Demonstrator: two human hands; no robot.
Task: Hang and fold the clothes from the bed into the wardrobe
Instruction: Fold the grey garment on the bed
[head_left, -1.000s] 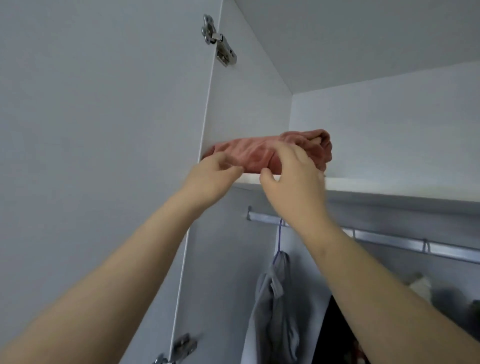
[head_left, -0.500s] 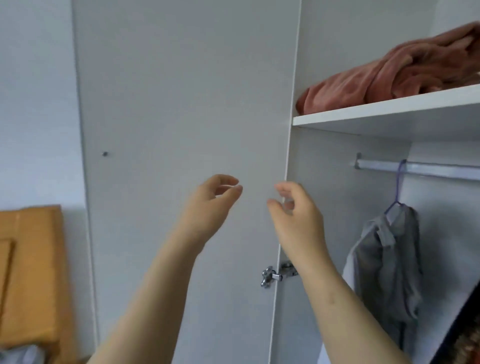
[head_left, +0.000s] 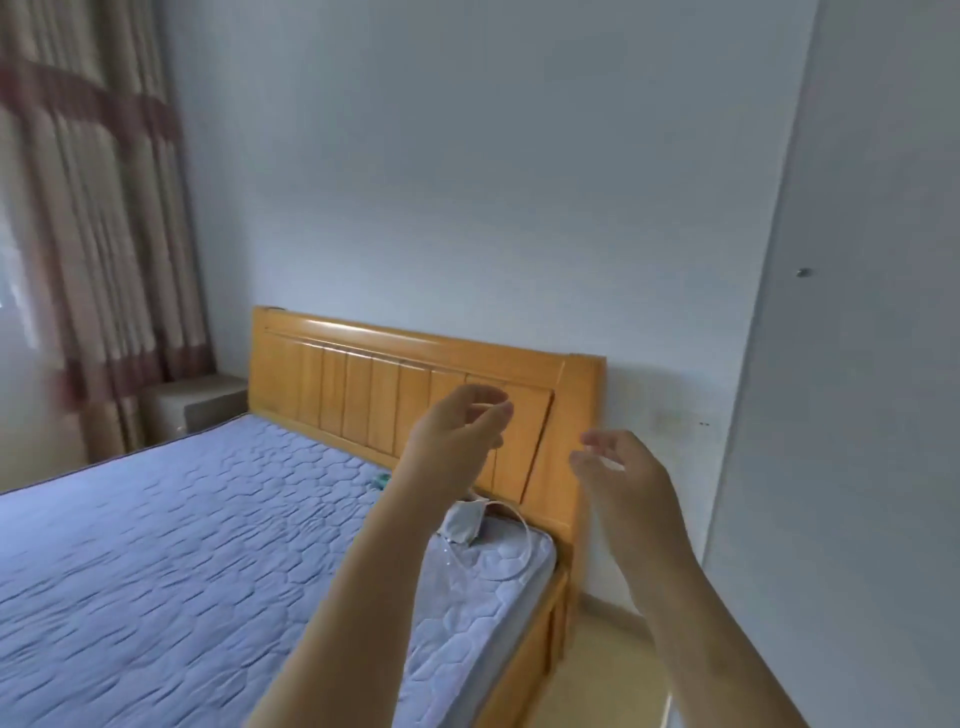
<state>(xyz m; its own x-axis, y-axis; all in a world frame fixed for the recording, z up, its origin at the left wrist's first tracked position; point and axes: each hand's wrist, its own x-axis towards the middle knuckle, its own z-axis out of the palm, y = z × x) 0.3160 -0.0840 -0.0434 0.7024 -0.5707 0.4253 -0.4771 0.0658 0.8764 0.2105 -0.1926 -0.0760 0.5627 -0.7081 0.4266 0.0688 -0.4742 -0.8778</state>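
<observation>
Curtains (head_left: 98, 228) with tan and dark red stripes hang at the far left, and they look blurry. A small box-like stand (head_left: 200, 405) sits below them, next to the bed (head_left: 156, 571). The bed has a blue-grey quilted mattress and an orange wooden headboard (head_left: 395, 395) against the pale wall (head_left: 467, 156). A white wardrobe door (head_left: 857, 364) fills the right side, with a tiny knob (head_left: 804, 272) on it. The floor (head_left: 613, 660) beside the bed is light yellow.

On the mattress near the headboard lies a small grey bundle of cloth (head_left: 462, 522), with a thin white cord (head_left: 511, 540) looping next to it. A little green thing (head_left: 383, 480) lies a bit farther left; it is too small to tell what it is.

2 bare arms reach out over the bed corner. The left hand (head_left: 457, 436) is loosely curled, fingers bent, holding nothing. The right hand (head_left: 618, 473) is half open with fingers apart, also holding nothing. The left arm covers part of the grey cloth. The 2 hands are near each other but not touching, and both are up in the air, in front of the headboard.
</observation>
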